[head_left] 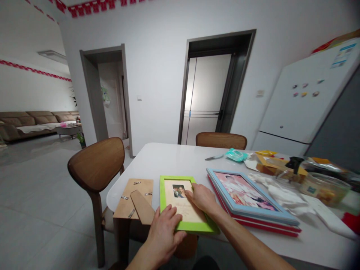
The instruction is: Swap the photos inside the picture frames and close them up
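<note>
A light green photo frame (pixel 194 226) lies near the table's front edge, face up, with a cream insert bearing a small photo of people. At its lower left corner, my left hand (pixel 166 230) is closed on the border, thumb by the bottom edge. My right hand (pixel 201 197) is closed over the right border, and its thumb rests on the insert beside the small photo. Its other fingertips are partly hidden. To the left lies a wooden backing board (pixel 123 204) with metal clips and a slanted stand leg (pixel 142 206).
A blue photo frame (pixel 236 209) lies on red frames (pixel 292 231) at right. Beyond are crumpled white tissue (pixel 281 195), a clear plastic tub (pixel 323 187), a teal packet (pixel 236 155) and a knife (pixel 213 158). Wooden chairs (pixel 98 163) stand left and behind the white table (pixel 165 157).
</note>
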### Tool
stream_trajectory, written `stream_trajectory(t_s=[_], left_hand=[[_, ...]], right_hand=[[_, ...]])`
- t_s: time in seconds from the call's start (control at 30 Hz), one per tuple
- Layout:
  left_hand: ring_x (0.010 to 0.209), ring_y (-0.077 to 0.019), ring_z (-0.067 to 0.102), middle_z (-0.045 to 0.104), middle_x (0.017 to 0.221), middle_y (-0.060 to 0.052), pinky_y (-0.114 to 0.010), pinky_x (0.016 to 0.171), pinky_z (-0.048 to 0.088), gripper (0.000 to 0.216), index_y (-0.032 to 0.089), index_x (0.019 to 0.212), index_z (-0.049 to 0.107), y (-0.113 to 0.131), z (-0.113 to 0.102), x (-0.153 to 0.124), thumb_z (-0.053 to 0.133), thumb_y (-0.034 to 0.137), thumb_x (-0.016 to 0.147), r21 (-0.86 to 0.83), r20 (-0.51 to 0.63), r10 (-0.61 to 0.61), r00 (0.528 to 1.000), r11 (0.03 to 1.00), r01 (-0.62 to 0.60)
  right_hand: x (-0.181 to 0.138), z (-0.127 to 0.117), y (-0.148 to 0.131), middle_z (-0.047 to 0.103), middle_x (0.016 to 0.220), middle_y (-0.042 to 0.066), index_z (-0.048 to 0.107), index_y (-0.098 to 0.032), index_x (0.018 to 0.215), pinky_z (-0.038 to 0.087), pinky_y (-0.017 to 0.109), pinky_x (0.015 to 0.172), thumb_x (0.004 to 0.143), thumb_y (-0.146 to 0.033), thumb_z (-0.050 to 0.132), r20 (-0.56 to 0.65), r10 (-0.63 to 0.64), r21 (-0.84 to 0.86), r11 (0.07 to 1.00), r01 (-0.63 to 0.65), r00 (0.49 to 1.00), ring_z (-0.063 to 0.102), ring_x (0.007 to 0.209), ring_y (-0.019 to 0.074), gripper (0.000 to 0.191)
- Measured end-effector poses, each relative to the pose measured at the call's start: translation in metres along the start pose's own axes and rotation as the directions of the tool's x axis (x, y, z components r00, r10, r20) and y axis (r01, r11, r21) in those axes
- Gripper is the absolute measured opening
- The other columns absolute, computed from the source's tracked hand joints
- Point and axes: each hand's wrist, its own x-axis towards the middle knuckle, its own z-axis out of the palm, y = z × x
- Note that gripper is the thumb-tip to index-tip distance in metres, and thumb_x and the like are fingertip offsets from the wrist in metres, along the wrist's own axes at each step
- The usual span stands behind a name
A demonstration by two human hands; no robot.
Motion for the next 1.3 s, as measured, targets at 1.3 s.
stream_trajectory(t_s=[1.3], left_hand=[[0.099,-0.0180,0.049,0.055,0.106,-0.006,-0.029,0.087,0.036,0.033,0.018,0.096,0.053,-0.011,0.007,0.025,0.058,0.017,0.063,-0.162,-0.183,-0.118,0.976,0.983,0.088]], right_hand=[[-0.070,-0.017,0.026,0.057,0.098,0.008,0.061,-0.018,0.089,0.037,0.033,0.086,0.067,-0.025,0.046,-0.159,-0.281,0.405,0.856,0.322,0.946,0.050,0.094,0.0191,0.027]])
